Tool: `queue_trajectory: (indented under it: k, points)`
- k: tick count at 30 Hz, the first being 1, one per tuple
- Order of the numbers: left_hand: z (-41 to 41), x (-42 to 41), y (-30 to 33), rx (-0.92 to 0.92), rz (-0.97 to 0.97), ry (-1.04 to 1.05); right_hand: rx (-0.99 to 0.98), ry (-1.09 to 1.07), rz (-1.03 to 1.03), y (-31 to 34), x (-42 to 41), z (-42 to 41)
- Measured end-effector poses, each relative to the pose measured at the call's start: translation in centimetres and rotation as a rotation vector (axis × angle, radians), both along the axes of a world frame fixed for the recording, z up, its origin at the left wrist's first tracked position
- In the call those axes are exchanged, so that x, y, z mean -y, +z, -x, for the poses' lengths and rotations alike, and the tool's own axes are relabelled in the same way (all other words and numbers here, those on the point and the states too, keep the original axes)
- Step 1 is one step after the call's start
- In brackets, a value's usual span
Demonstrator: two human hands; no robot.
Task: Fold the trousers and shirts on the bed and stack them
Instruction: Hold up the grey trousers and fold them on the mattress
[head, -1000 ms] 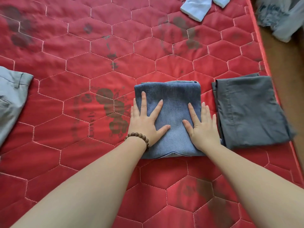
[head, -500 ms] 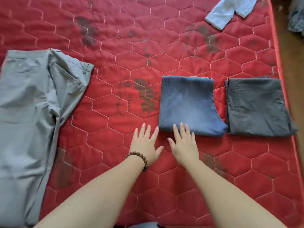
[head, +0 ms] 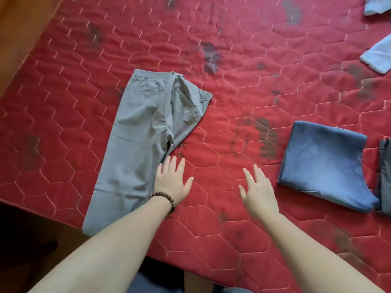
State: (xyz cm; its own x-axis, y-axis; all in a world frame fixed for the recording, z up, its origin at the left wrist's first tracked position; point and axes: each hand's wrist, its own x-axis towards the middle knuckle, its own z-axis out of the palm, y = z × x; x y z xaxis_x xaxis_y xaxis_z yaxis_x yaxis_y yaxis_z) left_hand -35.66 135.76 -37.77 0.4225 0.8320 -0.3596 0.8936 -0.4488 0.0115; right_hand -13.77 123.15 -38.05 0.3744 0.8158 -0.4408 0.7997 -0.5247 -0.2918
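Note:
Light grey trousers (head: 139, 136) lie lengthwise on the red quilted bed (head: 232, 49), folded along the legs, waistband away from me and the leg end at the near edge. My left hand (head: 172, 180), with a bead bracelet at the wrist, is open with fingers spread beside the trousers' right edge. My right hand (head: 257, 187) is open over bare mattress. Folded blue jeans (head: 323, 166) lie to the right. A sliver of a folded dark grey garment (head: 385, 176) shows at the right frame edge. Both hands hold nothing.
Pale blue shirt pieces (head: 378, 58) lie at the far right, another light piece (head: 374, 6) at the top right corner. The bed's near edge runs diagonally under my forearms, with dark floor below. Wooden floor (head: 23, 28) shows at the upper left.
The view has swung left, from the folded jeans to the grey trousers. Both hands left the jeans and moved left, the left hand now beside the trousers.

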Motion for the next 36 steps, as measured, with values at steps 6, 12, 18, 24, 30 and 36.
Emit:
queue_trajectory:
  k: [6,12,18,24,30,36]
  points:
    - [7.3,-5.1,-2.5,0.037,0.057,0.055,0.064,0.119,0.113,-1.6,-3.2,5.9]
    - [13.8,-14.5,-4.3,0.038,0.044,0.011,0.065,0.072,0.101,-3.0,-12.7,11.5]
    - [17.7,-23.4,-6.3,0.019,-0.018,0.026,-0.012,0.023,0.01,-3.9,-22.8,14.1]
    - [15.7,-27.6,-8.9,0.046,-0.016,0.012,-0.047,0.095,0.004,-4.5,-29.1,14.6]
    - [12.6,-29.1,-11.1,0.295,0.154,0.317,-0.217,-0.135,0.026,-7.5,-32.7,15.7]
    - [12.9,-25.5,-12.3,0.199,0.134,0.212,-0.121,-0.116,0.043,-9.2,-30.9,17.3]
